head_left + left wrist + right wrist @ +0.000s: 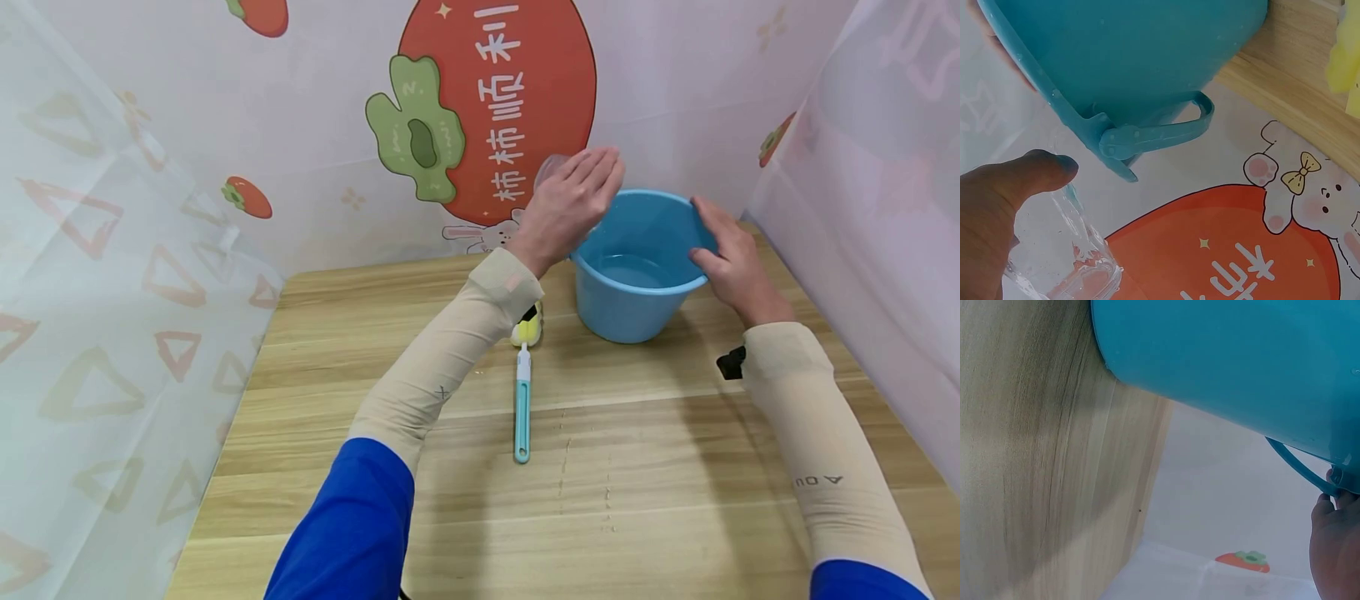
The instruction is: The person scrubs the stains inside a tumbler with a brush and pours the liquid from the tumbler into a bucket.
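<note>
A blue plastic bucket [630, 312] stands on the wooden table near the back wall. My left hand [573, 200] holds a clear cup [1088, 275] beside the bucket's left rim. In the left wrist view my thumb [1035, 175] lies along the cup, and drops of water dot the bucket and its looped handle [1166, 134]. My right hand [731, 258] grips the bucket's right rim, thumb inside and fingers outside. The right wrist view shows those fingers by the other handle [1300, 469]. A little clear water [630, 271] lies in the bucket's bottom.
A cleaning brush [522, 417] with a teal handle and yellow-white sponge head lies left of the bucket. Water drops [607, 496] trail over the table [337, 400]. Printed white curtains [322, 108] enclose the table's back and sides.
</note>
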The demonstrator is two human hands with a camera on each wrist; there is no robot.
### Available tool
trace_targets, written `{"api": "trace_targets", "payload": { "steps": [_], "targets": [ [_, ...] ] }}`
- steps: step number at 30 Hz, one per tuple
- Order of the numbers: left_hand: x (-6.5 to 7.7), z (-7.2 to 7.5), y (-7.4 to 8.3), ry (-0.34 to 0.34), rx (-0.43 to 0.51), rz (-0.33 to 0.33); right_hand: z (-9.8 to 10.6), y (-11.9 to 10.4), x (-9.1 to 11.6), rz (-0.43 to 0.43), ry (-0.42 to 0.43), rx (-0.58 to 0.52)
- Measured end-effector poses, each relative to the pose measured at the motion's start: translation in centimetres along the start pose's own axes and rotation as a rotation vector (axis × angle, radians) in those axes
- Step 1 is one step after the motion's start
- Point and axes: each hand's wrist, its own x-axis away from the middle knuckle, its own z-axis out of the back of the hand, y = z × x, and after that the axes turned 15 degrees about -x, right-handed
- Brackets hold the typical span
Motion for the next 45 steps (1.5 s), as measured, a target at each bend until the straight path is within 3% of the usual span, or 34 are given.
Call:
{"api": "trace_targets", "payload": {
  "steps": [11, 20, 24, 29, 36, 42, 45],
  "targets": [
    [0.0, 0.2, 0.7, 0.05, -0.126, -0.081, 0.1, 0.2, -0.1, 0.001, -0.006, -0.003],
    [-0.6, 0.9, 0.7, 0.188, -0.26, -0.12, 0.2, -0.1, -0.3, -0.006, 0.001, 0.011],
    [-0.7, 1.3, 1.4, 0.222, -0.298, -0.179, 0.3, -0.1, -0.4, 0.006, 0.005, 0.017],
    [-0.3, 1.5, 2.5, 0.21, -0.276, -0.258, 0.3, -0.1, -0.2, 0.006, -0.006, 0.019],
    [-0.5, 1.6, 2.6, 0.211, -0.317, -0.195, 0.1, 0.0, -0.1, -0.002, -0.01, 0.01],
    [-0.2, 1.4, 3.0, 0.203, -0.267, -0.285, 0.2, 0.1, 0.0, -0.003, 0.0, 0.003],
    [-0.3, 1.4, 2.8, 0.188, -0.289, -0.253, 0.3, 0.1, 0.0, -0.004, -0.003, -0.005]
  ]
}}
